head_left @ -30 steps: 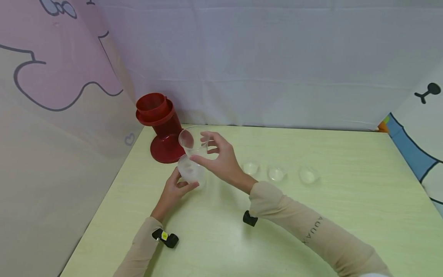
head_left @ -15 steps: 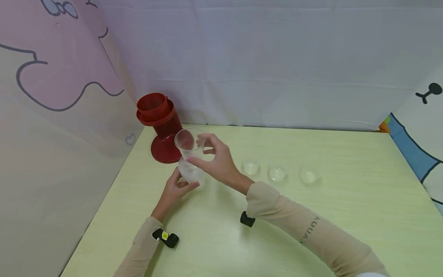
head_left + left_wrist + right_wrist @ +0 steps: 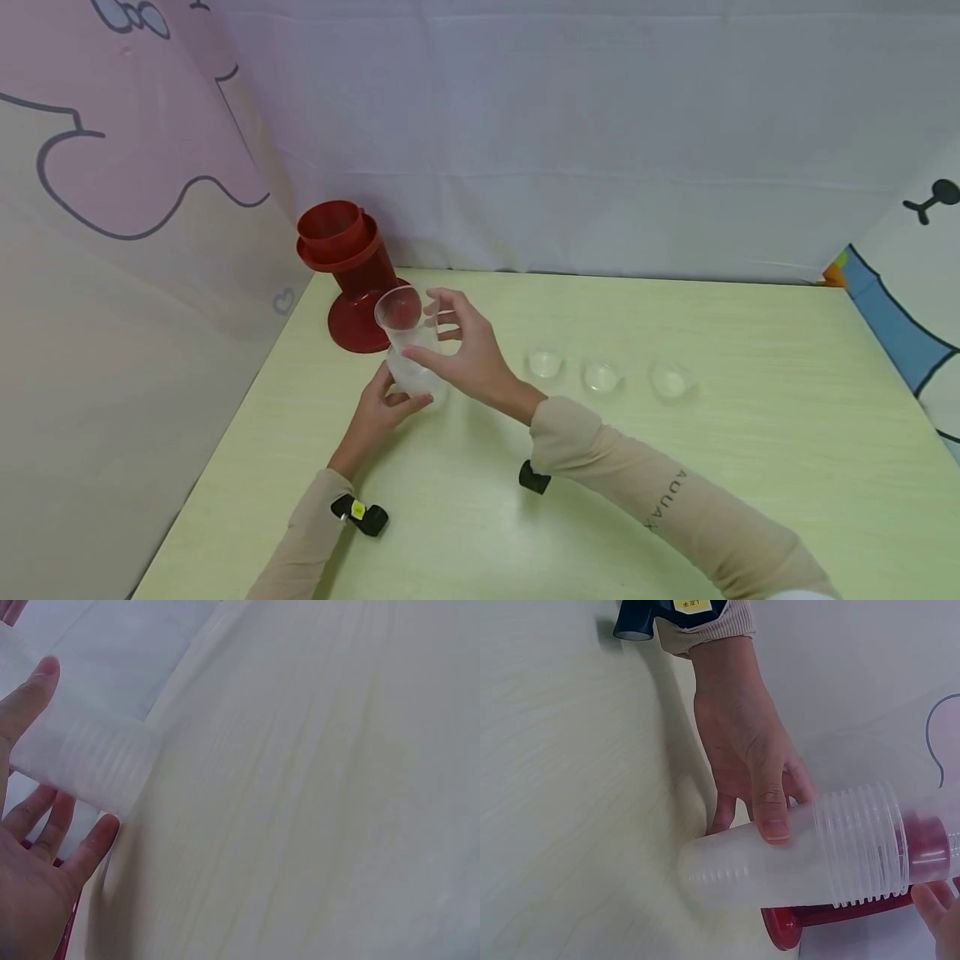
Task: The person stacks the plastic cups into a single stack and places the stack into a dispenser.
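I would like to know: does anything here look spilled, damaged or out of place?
Nothing stands out. The red stand rests on its base, the left hand holds the cup stack, the right hand holds another cup at its mouth, and no spill shows. The three clear cups are too faint to check for cracks.

In the left wrist view, the left edge is cutting off the left hand (image 3: 34,892) and the cup stack (image 3: 94,754), while the right wrist view's right edge is cropping the right hand (image 3: 945,922) and the upper cup (image 3: 415,337). In the head view, that cup is partly veiling the red stand's base (image 3: 356,325), the three clear cups (image 3: 602,377) are showing only blurred outlines, and the yellow label (image 3: 358,510) is appearing illegibly small.
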`<state>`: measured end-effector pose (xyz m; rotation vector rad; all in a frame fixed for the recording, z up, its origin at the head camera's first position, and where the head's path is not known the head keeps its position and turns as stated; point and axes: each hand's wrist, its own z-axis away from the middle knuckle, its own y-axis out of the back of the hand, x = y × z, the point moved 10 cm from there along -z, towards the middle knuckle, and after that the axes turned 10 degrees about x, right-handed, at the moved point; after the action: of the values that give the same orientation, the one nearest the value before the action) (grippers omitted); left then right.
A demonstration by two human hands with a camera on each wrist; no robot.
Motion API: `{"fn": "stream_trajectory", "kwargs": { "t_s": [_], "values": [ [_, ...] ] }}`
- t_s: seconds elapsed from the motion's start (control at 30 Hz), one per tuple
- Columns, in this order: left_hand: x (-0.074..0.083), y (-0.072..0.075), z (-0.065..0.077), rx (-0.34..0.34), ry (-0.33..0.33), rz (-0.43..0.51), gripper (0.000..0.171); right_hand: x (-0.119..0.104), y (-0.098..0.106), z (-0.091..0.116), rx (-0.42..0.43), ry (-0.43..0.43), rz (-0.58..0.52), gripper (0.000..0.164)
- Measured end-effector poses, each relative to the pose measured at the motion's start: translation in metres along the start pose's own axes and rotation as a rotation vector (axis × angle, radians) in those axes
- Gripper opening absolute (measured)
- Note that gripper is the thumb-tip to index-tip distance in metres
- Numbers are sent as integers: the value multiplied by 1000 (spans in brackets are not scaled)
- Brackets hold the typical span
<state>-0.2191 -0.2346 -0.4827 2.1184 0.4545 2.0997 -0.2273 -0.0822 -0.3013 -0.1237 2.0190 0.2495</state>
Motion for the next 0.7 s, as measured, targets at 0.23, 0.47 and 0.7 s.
{"fn": "stream_trajectory", "kwargs": {
  "t_s": [0.23,0.47,0.7],
  "values": [
    [-4,0,-2,14,-41,-4,78,9,-3,1,-17,8,8,71],
    [-4,1,-2,18,-22,5,77,40,-9,-3,-13,29,33,73],
    [-3,0,-1,3,15,13,78,39,-10,-1,-14,80,48,74]
  ]
}}
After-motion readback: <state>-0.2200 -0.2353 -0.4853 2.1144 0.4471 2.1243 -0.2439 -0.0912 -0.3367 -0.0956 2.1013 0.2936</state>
